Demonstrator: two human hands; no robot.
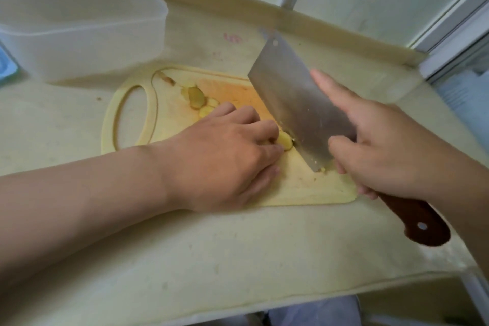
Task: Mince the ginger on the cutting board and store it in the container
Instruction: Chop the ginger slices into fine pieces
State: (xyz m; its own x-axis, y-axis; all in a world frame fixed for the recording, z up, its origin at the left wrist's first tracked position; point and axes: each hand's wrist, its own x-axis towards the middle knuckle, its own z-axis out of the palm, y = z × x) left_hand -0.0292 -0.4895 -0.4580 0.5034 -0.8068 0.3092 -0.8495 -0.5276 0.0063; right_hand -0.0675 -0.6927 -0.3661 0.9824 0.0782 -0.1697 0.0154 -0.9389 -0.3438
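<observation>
In the head view I am watching the left hand (230, 151) curling its fingertips down onto a piece of ginger (285, 140) on the cutting board (304, 188), clamping it so it cannot roll while the knuckles are standing between the blade and the fingertips. The right hand (389, 156) is closing around the handle of the cleaver (296, 103), with the forefinger lying flat along the blade's side, I judge for steadier guidance; the edge is meeting the board right beside the held piece. Cut slices (197, 96) are lying further along the board toward its handle hole, out of the blade's way. The container (87, 42) is sitting empty behind the board, near enough for scooping later; I judge mincing is barely beginning
</observation>
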